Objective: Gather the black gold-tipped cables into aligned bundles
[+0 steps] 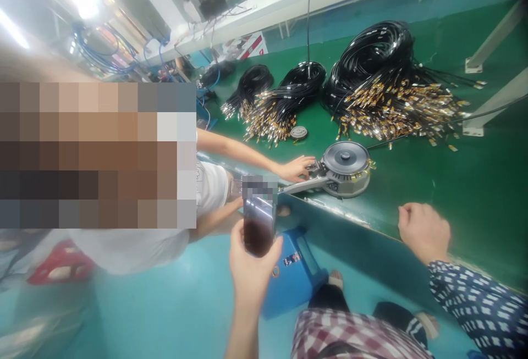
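The left hand [251, 263] held a smartphone [259, 226] upright in front of the bench's near edge, its fingers and thumb closed around the two sides of the lower half. The phone was in the air, with the blue stool [289, 276] below and behind it, and its upper end was blurred out. The right hand [427, 232] was at the near edge of the green bench [412, 177], well to the right of the phone, with its fingers curled in and nothing visible in them; whether it pressed on the top could not be told. Its forearm was in a dark blue sleeve [474, 298] with white marks.

Between the two hands, close to the near edge, stood a round metal device [345, 169] with a disc and a knob on top, and small gold-coloured connector ends at the right of its rim. Its long lever [307, 184] pointed left, towards the phone. A co-worker's hand [296, 169] reached in from the left to the device's left side, fingers extended.

Further back, towards the far edge, lay coils of black cable: a small one [258, 78] to the left, a medium one [303, 76] beside it, and the largest [371, 51] to the right, their metallic ends spread towards the near edge. A small grey disc [299, 132] lay just in front of the medium coil.
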Available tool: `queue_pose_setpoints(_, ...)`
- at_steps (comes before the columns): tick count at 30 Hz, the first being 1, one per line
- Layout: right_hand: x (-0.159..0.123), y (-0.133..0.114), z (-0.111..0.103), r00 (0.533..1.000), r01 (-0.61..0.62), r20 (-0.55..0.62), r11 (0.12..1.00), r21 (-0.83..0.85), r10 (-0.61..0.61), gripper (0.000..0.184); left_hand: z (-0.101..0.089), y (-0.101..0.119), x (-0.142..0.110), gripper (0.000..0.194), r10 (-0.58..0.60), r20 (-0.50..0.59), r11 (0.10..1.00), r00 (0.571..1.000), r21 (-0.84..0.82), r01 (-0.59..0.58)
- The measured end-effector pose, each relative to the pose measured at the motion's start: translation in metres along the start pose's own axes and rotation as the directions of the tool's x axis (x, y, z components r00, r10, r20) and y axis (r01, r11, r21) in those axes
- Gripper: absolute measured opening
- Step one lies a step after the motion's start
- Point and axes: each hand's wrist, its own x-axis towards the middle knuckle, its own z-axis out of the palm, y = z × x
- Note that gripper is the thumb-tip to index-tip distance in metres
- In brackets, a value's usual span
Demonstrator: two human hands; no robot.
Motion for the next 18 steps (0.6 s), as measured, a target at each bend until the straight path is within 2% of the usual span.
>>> queue_pose_setpoints(11, 0.0004, -0.0018, -0.0034, 1.000, -0.009, 0.024, 1.000, -0.003, 0.009, 0.035, 0.0037, -0.0023, 0.0002, 0.055, 0.037, -0.039, 0.999, 0.999, -0.013, -0.038)
queue_pose_setpoints(18, 0.0008, -0.0022, -0.0044, 0.999, -0.018, 0.045, 1.000, -0.011, 0.018, 0.036, 0.0073, 0.0011, -0.0011, 0.057, 0.014, -0.034, 1.000, 0.999, 0.010, -0.014)
